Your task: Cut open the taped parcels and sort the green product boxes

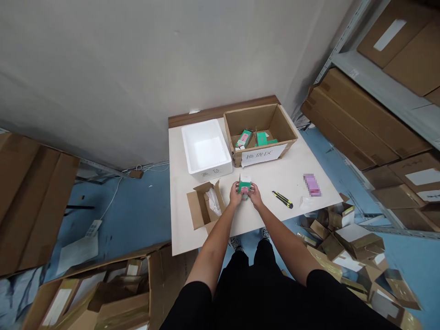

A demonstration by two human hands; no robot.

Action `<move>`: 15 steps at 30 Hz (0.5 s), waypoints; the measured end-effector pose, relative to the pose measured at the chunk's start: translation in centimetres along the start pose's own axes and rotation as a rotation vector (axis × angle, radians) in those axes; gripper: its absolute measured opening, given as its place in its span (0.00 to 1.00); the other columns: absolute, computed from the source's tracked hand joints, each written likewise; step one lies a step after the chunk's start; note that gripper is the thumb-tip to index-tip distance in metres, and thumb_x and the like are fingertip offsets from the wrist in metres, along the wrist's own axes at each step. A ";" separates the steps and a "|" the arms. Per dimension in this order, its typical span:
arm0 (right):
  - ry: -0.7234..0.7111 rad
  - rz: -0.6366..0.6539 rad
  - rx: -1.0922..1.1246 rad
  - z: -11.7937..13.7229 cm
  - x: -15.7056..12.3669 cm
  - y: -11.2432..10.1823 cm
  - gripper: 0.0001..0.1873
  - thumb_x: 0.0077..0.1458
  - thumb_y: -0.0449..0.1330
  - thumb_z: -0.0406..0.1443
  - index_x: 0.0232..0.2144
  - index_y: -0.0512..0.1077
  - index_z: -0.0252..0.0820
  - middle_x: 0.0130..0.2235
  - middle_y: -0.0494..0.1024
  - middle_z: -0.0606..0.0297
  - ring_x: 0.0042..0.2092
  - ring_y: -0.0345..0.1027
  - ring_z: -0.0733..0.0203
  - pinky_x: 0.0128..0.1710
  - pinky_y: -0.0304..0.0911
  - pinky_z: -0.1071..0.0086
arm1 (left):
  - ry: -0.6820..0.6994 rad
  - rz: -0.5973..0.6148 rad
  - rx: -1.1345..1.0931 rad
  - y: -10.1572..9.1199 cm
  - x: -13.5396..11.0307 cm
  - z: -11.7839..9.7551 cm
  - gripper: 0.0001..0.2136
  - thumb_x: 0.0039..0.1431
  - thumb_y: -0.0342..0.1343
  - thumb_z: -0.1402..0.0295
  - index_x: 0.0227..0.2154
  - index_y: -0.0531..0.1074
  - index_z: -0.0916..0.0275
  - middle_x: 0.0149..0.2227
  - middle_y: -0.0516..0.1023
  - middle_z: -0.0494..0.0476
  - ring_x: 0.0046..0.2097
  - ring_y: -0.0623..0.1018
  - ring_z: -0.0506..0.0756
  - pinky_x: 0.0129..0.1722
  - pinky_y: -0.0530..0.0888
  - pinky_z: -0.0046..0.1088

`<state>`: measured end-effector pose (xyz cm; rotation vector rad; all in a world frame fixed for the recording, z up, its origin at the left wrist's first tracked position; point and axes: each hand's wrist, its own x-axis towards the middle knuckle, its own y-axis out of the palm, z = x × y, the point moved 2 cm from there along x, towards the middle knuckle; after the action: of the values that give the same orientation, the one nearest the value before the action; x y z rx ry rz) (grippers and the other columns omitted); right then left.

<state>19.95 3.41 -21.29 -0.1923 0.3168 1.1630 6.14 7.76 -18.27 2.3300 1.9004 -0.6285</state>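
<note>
Two bare hands are working together at the near side of a pale table (184, 236), and both are gripping a small green-and-pink carton (244, 185). The left hand (235, 195) is curling its fingers around the carton's left side; the right hand (255, 196) is clasping the right side in the same way. The carton is sitting between them, just to the near side of two larger containers, with a white flap sticking up at its far end (from where I'm standing, I can't tell whether its underside is touching the tabletop).

Just left of the hands, an open brown carton (196, 211) is spreading its flaps and holding some crumpled white wrapping (213, 201). Beyond it, a white foam box (225, 158) is standing with handwriting on its near wall. To its right, a large cardboard box (288, 123) is holding several more green cartons (261, 138), and a handwritten white paper sign (264, 155) is covering part of its near wall.

To the right of the hands, a yellow-and-black utility knife (282, 200) is lying at a slant. Farther right, a blurred-out pinkish-purple item (312, 184) is resting near the table's right edge.
</note>
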 end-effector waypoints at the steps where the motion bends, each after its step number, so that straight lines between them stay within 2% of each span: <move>1: -0.029 0.005 -0.016 0.8 0.1 -0.2 0.36 0.49 0.64 0.45 0.61 0.69 0.47 0.52 0.79 0.55 0.49 0.78 0.49 0.48 0.77 0.55 | 0.029 0.009 -0.005 -0.2 0.1 -0.7 0.30 0.59 0.62 0.70 0.65 0.65 0.55 0.62 0.75 0.63 0.55 0.81 0.60 0.50 0.83 0.39; 5: -0.163 0.038 -0.037 6.4 1.4 -1.1 0.36 0.49 0.67 0.47 0.61 0.71 0.47 0.52 0.79 0.55 0.50 0.76 0.49 0.50 0.76 0.54 | 0.225 0.010 0.015 -1.5 0.7 -5.4 0.31 0.59 0.63 0.69 0.66 0.65 0.55 0.63 0.75 0.64 0.57 0.80 0.61 0.56 0.80 0.41; 9: -0.303 0.076 0.007 14.4 4.7 -1.8 0.35 0.51 0.69 0.48 0.60 0.71 0.49 0.51 0.79 0.56 0.49 0.75 0.49 0.50 0.76 0.54 | 0.460 -0.023 0.030 -2.1 3.0 -12.6 0.32 0.60 0.62 0.71 0.67 0.65 0.55 0.64 0.75 0.62 0.63 0.76 0.62 0.61 0.77 0.41; 12: -0.386 0.092 0.028 20.2 8.1 -2.6 0.32 0.52 0.69 0.47 0.58 0.71 0.49 0.50 0.80 0.57 0.48 0.75 0.50 0.50 0.76 0.55 | 0.542 -0.048 0.035 -1.5 5.4 -18.1 0.32 0.61 0.62 0.70 0.68 0.64 0.55 0.65 0.74 0.63 0.63 0.76 0.63 0.61 0.77 0.41; 15: -0.458 0.105 0.026 25.0 11.8 -4.3 0.30 0.54 0.69 0.47 0.57 0.71 0.48 0.50 0.81 0.58 0.48 0.76 0.50 0.50 0.76 0.56 | 0.583 -0.089 0.039 0.4 8.0 -22.9 0.31 0.62 0.63 0.69 0.67 0.65 0.55 0.64 0.74 0.63 0.62 0.77 0.62 0.59 0.78 0.41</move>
<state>31.76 19.72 -1.91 0.1168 -0.0638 1.2689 13.84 22.05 -0.28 2.6734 2.2257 0.0300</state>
